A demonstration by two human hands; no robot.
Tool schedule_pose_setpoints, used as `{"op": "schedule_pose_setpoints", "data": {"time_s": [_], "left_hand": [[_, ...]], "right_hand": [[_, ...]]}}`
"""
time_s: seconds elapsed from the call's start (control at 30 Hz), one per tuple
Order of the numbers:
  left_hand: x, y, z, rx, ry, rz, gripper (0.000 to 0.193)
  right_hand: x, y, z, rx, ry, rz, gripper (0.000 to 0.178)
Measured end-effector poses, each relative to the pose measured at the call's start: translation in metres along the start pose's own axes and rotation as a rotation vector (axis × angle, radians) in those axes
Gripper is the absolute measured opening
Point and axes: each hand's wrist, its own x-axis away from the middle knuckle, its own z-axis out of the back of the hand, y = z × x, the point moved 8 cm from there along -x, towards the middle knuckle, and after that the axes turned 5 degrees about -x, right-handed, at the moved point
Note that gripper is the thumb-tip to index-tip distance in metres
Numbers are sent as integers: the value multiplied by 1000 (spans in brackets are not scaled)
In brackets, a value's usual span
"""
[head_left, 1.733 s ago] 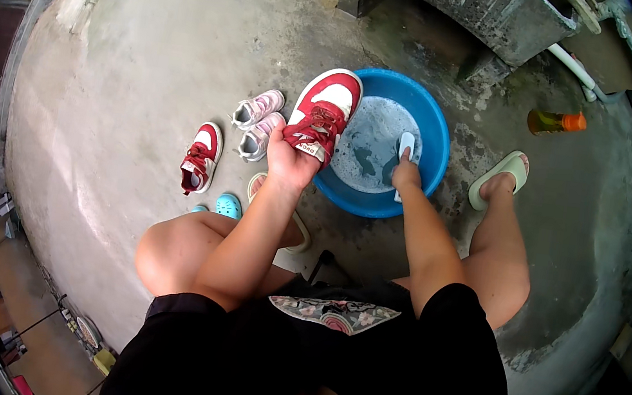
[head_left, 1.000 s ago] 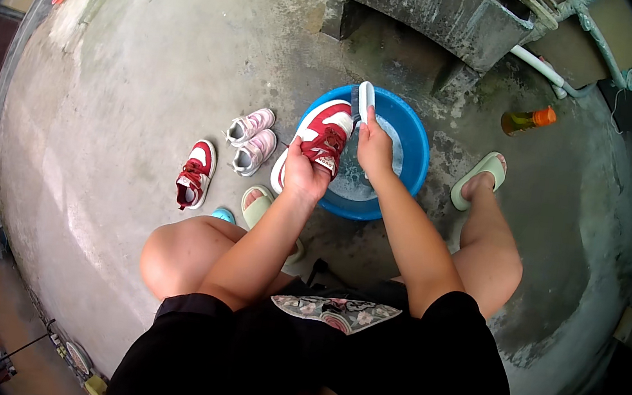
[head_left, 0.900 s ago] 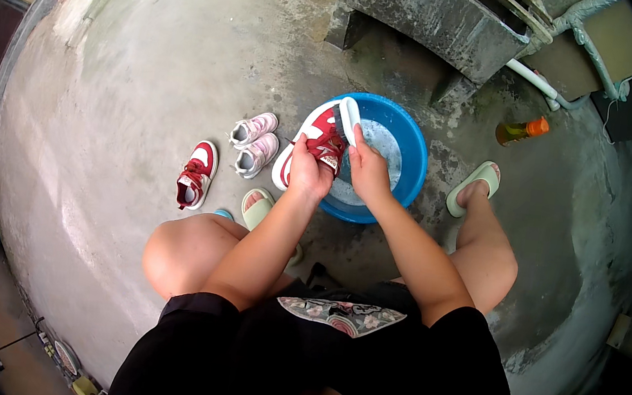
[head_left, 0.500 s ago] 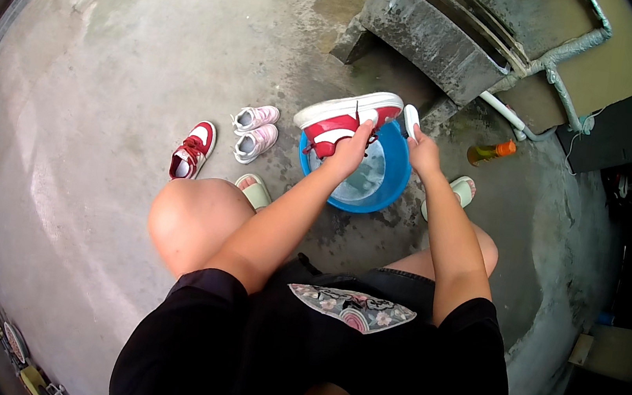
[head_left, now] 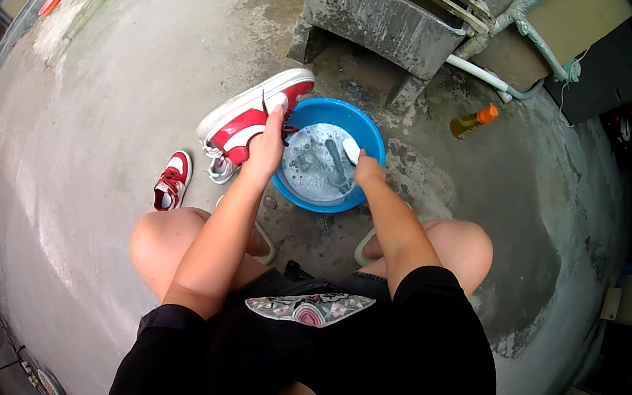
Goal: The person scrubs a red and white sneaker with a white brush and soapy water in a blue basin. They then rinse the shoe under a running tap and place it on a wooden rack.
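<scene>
The shoe (head_left: 247, 121) is raised at the 10 o'clock side of the tub (head_left: 334, 111), tipped on its side, with the sole (head_left: 256, 97) turned toward 11 o'clock. The left hand (head_left: 262, 151) is grasping it, thumb along the upper; the other fingers are mostly hidden. It should be light, heavier if soaked, with a stiffish sole and a softer upper that gives under a squeeze. Suds (head_left: 306, 161) would make it slippery, so the surest hold is probably around the heel or across sole and side, clear of the laces (head_left: 290, 133). The right hand (head_left: 370, 173) has its fingers around the white brush (head_left: 350, 150), at the tub's 3 o'clock; this seems light and rigid, best held by its handle. Neither looks fragile.
</scene>
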Motion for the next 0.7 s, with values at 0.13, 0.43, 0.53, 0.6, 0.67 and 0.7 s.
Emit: {"op": "schedule_pose_setpoints", "data": {"time_s": [0.13, 0.43, 0.53, 0.6, 0.67, 0.7], "left_hand": [[-30, 25, 4, 378, 205, 429, 41], [-59, -16, 20, 658, 272, 796, 47], [-84, -54, 25, 677, 303, 916, 49], [-100, -65, 36, 596, 380, 884, 50], [-116, -74, 40, 615, 395, 848, 51], [-123, -76, 42, 617, 399, 840, 51]], "right_hand": [[-28, 50, 32, 63, -101, -40, 39], [-114, 62, 10, -129, -19, 333, 42], [-137, 47, 1, -91, -141, 313, 41], [-144, 47, 1, -98, -147, 360, 38], [-152, 68, 11, -243, -168, 431, 36], [-155, 84, 14, -314, -176, 465, 35]]}}
